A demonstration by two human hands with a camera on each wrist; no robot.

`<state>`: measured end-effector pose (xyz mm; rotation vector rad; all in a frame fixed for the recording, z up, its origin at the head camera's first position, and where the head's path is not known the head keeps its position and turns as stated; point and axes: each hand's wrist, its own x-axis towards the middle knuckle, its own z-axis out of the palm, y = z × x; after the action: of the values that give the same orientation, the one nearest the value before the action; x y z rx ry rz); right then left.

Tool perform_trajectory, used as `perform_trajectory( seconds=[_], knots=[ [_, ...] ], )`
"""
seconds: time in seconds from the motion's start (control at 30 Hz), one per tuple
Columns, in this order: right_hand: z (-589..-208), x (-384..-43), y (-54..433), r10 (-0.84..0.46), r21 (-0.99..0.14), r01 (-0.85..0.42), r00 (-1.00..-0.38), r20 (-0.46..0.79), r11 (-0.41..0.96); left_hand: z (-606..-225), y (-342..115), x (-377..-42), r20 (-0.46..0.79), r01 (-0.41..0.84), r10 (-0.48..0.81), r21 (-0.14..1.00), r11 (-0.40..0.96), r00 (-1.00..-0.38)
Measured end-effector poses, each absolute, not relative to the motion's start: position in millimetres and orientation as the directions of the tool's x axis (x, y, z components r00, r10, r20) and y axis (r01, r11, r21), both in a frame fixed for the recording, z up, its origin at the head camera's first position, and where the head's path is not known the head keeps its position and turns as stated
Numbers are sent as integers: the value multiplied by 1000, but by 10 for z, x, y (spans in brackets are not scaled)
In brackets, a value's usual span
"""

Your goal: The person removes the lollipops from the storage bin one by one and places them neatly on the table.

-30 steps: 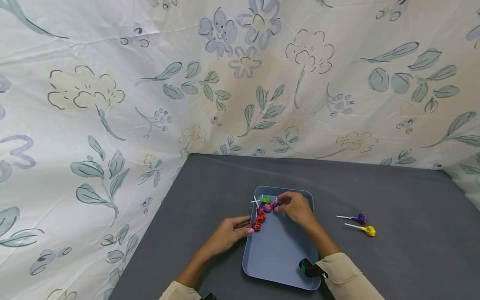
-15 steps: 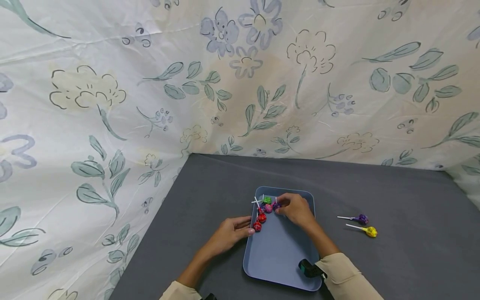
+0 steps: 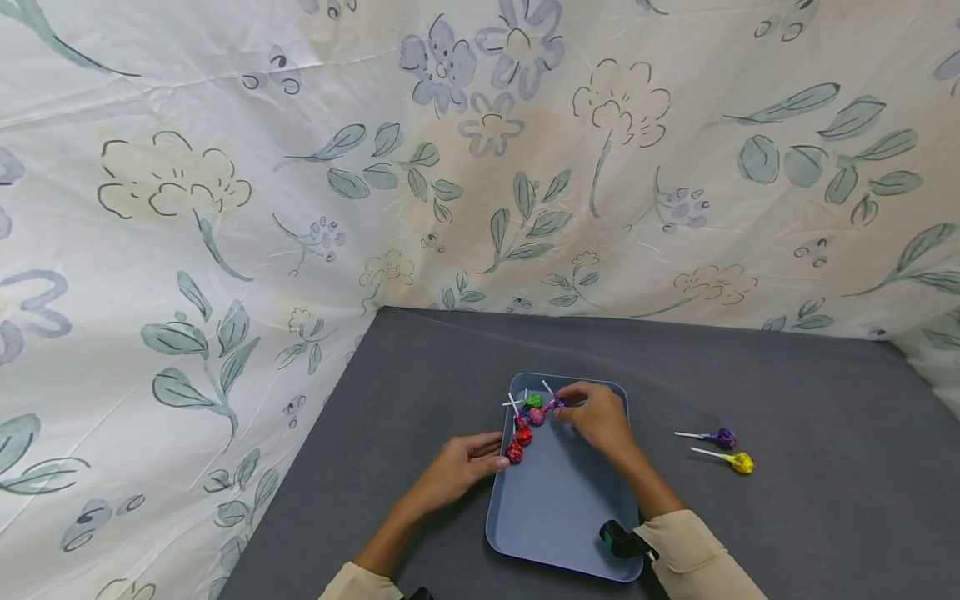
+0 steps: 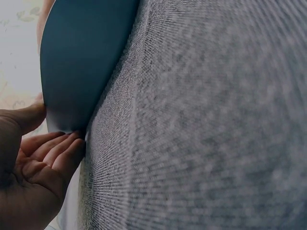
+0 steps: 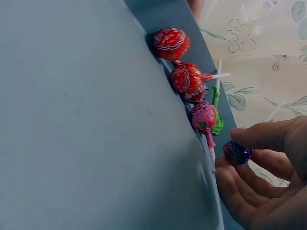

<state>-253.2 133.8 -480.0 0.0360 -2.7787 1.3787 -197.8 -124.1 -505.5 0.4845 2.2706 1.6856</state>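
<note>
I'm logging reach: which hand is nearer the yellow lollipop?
The right hand, over the tray, left of the yellow lollipop; the left hand is farther left, at the tray's rim.

The tray (image 3: 562,517) in the lower middle of the head view is plain grey-blue; the bench (image 3: 825,517) is dark grey. In the right wrist view, the red lollipops (image 5: 171,44) at upper centre carry wavy white and dark blue bands. Below them come a pink lollipop (image 5: 204,116) with red and green patches and a bright green lollipop (image 5: 218,125); at lower right, a dark purple lollipop (image 5: 237,152). Right of centre in the head view, a purple lollipop (image 3: 725,438) and a yellow lollipop (image 3: 741,462) have white sticks (image 3: 707,452). The sleeves (image 3: 697,550) are cream. Above, an off-white cloth (image 3: 480,225) bears lilac-blue flowers, pale yellow blossoms and grey-green leaves, with dark outlines.
</note>
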Motion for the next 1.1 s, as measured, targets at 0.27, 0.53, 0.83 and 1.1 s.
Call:
perform_trajectory(
  seconds=[0.27,0.53,0.83,1.1],
  knots=[
    [-4723,-2488,1377,-21,-814,-72,-997,73,576,-5046,-1233,-1974,-19,96,418,962,254,-908],
    [-4612,-2398,1445,-53,-807,-134,-991,126,576,-5033,-1231,-1971,-11,110,420,959,262,-907],
    [-4529,-2309,1567,-53,-851,-133,-991,123,507,-5056,-1236,-1984,-18,108,419,955,275,-908],
    [-4476,-2228,1686,-33,-876,-72,-997,65,476,-5066,-1245,-1988,-29,101,415,953,287,-909]
  ],
)
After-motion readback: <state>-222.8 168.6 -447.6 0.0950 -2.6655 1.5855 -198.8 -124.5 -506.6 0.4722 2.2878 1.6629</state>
